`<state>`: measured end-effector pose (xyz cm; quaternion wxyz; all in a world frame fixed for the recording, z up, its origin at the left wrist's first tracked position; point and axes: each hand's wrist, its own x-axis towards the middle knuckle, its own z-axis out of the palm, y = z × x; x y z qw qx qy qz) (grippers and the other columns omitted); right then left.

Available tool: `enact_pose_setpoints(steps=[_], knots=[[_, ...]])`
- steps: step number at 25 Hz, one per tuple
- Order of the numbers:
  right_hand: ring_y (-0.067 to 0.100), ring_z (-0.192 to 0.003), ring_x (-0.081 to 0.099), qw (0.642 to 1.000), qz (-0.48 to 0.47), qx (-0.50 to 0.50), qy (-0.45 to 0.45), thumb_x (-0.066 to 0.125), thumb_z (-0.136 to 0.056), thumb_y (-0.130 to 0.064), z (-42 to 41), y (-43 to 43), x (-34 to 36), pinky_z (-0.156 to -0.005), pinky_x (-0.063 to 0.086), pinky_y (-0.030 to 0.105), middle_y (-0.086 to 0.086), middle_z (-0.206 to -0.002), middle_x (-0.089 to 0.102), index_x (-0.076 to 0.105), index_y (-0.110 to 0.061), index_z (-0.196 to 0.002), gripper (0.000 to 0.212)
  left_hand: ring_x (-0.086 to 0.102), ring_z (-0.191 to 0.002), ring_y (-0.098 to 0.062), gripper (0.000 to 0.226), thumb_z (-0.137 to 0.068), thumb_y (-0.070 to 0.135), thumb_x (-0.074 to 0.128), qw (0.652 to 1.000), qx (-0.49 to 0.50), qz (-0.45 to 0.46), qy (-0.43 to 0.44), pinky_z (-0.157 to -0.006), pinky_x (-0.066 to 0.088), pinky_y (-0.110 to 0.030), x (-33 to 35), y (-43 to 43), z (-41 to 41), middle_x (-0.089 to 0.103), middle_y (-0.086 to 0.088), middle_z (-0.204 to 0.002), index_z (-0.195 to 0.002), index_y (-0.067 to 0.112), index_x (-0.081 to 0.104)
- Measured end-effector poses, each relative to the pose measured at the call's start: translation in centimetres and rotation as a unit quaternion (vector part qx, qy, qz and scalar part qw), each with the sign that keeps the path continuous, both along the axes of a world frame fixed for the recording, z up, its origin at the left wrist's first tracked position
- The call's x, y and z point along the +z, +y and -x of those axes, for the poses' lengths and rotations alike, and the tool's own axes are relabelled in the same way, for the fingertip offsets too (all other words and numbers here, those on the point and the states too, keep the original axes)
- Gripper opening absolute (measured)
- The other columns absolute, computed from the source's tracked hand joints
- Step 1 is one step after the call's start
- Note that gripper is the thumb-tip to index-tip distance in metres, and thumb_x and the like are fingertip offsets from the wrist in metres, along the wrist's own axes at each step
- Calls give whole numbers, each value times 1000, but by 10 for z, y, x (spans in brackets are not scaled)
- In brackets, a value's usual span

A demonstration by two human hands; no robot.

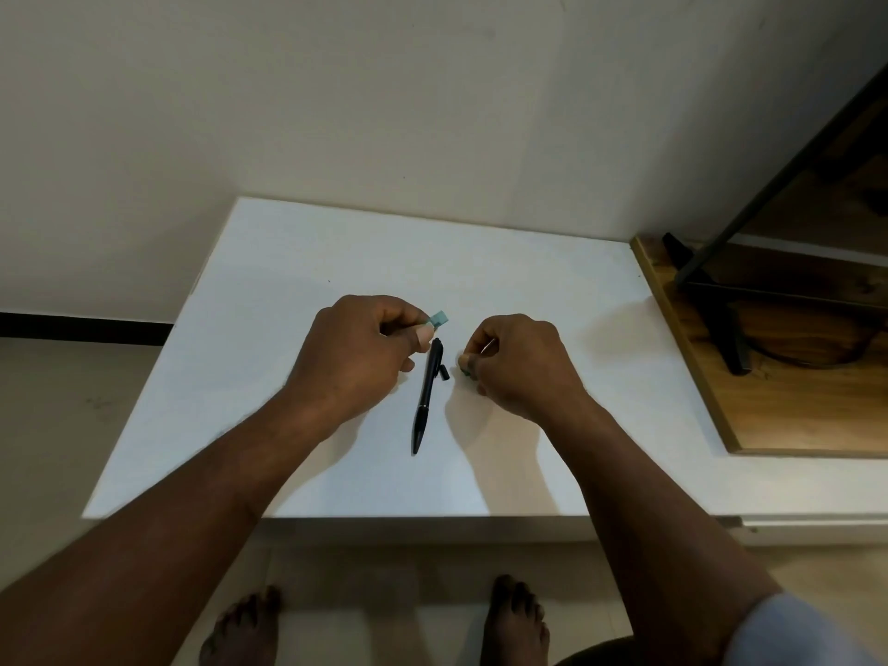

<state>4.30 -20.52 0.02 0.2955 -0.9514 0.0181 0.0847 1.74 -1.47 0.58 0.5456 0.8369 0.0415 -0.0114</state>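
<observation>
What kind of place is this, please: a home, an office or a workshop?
Probably a room in a home: a white table against a bare wall, a wooden desk with a black metal frame beside it, and bare feet on the floor.

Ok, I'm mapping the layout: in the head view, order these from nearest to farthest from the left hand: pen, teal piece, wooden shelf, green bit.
1. Teal piece: pinched in the left hand itself.
2. Pen: on the table, just right of that hand's thumb.
3. Green bit: beyond the pen, pinched by the right hand.
4. Wooden shelf: far right, past the table's edge.
</observation>
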Motion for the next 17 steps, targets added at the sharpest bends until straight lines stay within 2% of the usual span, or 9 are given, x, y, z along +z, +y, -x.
enact_pose_setpoints(steps=[2, 6, 7, 9, 11, 13, 15, 17], knots=[[25, -86, 76, 1000, 20, 8, 8, 76, -93, -27, 0, 0, 0, -84, 64, 41, 3, -96, 78, 73, -26, -84, 9, 75, -69, -1, 9, -95, 27, 74, 1000, 1, 4, 0, -62, 53, -18, 0, 0, 0, 80, 13, -86, -93, 32, 81], [18, -81, 71, 998, 54, 4, -18, 75, -95, -32, 0, -1, 7, -69, 54, 29, -2, -90, 75, 72, -26, -86, 11, 72, -72, 3, 6, -91, 31, 77, 1000, 6, -13, -12, -63, 48, -18, -1, 1, 1, 77, 16, -81, -95, 33, 82], [18, -77, 73, 999, 18, -8, -28, 74, -96, -29, 0, -1, 10, -67, 55, 29, -2, -86, 76, 74, -22, -86, 12, 70, -74, 5, 6, -91, 32, 78, 999, 6, -38, -23, -61, 46, -16, -1, 1, 1, 76, 18, -81, -95, 34, 81], [19, -67, 78, 989, -141, -52, 7, 71, -98, -20, 0, 1, 18, -62, 61, 30, 2, -83, 80, 77, -15, -89, 13, 67, -77, 4, 8, -90, 34, 78, 993, 5, -107, -56, -61, 44, -11, 2, 2, 2, 75, 20, -86, -97, 36, 79], [20, -66, 79, 948, -293, -85, 90, 65, -103, -13, 3, 7, 24, -59, 61, 27, 10, -88, 83, 78, -9, -95, 16, 68, -81, -5, 15, -90, 31, 78, 974, -8, -196, -114, -71, 51, -18, 4, 3, 2, 76, 15, -97, -105, 33, 80], [23, -70, 79, 913, -367, -99, 144, 58, -107, -7, 5, 11, 27, -59, 61, 26, 16, -94, 83, 77, -4, -101, 20, 68, -89, -14, 21, -90, 27, 78, 951, -24, -258, -169, -81, 57, -34, 5, 3, 2, 76, 7, -104, -111, 28, 80], [24, -74, 78, 889, -414, -103, 167, 54, -108, -5, 6, 12, 29, -62, 63, 26, 21, -100, 82, 76, -2, -104, 23, 69, -89, -17, 21, -89, 25, 79, 949, -31, -251, -189, -82, 57, -38, 7, 4, 3, 76, 5, -103, -110, 26, 80], [23, -74, 78, 873, -445, -98, 173, 51, -109, -4, 7, 11, 30, -64, 63, 26, 20, -98, 81, 76, -1, -105, 25, 68, -86, -16, 20, -88, 24, 80, 954, -32, -233, -185, -82, 57, -39, 8, 4, 3, 75, 5, -101, -108, 26, 80]])
